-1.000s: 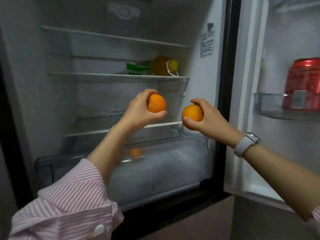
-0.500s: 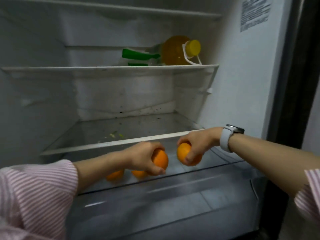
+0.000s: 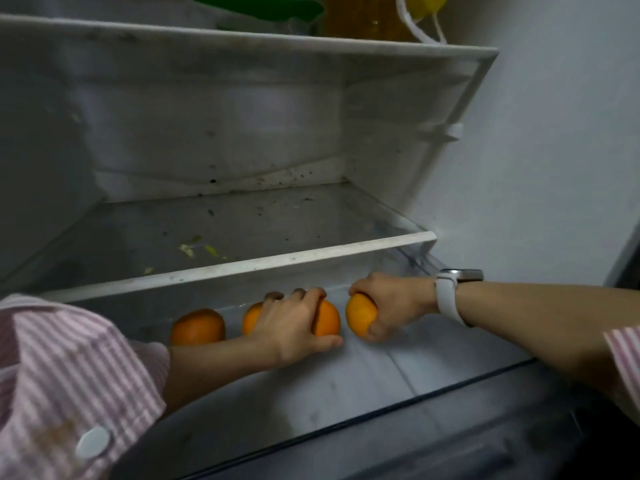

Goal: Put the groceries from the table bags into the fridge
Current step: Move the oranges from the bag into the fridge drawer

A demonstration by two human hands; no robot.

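— Where are the oranges?

— In the clear plastic crisper drawer (image 3: 398, 403) at the bottom of the white fridge (image 3: 554, 168), toward its back edge, under the lower glass shelf (image 3: 242, 265). The left hand (image 3: 294, 327) curls its fingers over the top of one round orange fruit (image 3: 327, 322), thumb beneath. The right hand (image 3: 391, 304) grips a second round orange (image 3: 358, 317) just beside it, fingers wrapped over the top.

— Are either of them down on the drawer floor?

— I cannot tell. Another orange (image 3: 251, 318) shows behind the left hand, and a fourth loose orange (image 3: 197, 327) lies farther left, near the striped pink sleeve (image 3: 69, 375).

— Anything else in there?

— A white wristwatch (image 3: 450, 296) on the right wrist. Small green scraps (image 3: 197, 247) lie on the lower shelf, and on the upper shelf's (image 3: 242, 39) right end sit an amber bottle (image 3: 363, 19) with a yellow cap (image 3: 426, 3) and something green (image 3: 259, 8) beside it.
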